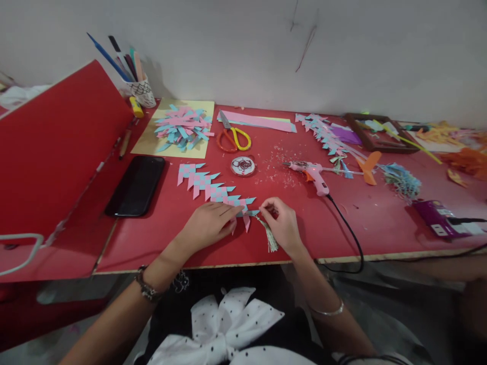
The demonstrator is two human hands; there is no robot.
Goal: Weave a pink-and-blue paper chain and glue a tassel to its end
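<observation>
A zigzag woven strip of pink and blue paper (207, 186) lies slantwise on the red table. My left hand (208, 223) rests over its near right end, fingers closed together on the paper. At the tip of that end, my right hand (280, 220) has thumb and forefinger pinched together. Whatever is between those fingertips is too small to make out. A pale green tassel (269, 236) hangs from the strip's end onto the table, beside my right hand. To the right, a pink glue gun (310, 172) lies on its side with its cord trailing off the front edge.
Beyond the strip are scissors (234, 137), a small round dish (243, 166), paper strips (258, 121) and a pile of folded pieces (182, 126). A phone (136, 186) lies left. Another woven strip (321, 133), a wooden tray (380, 133) and a purple power strip (441, 219) are right.
</observation>
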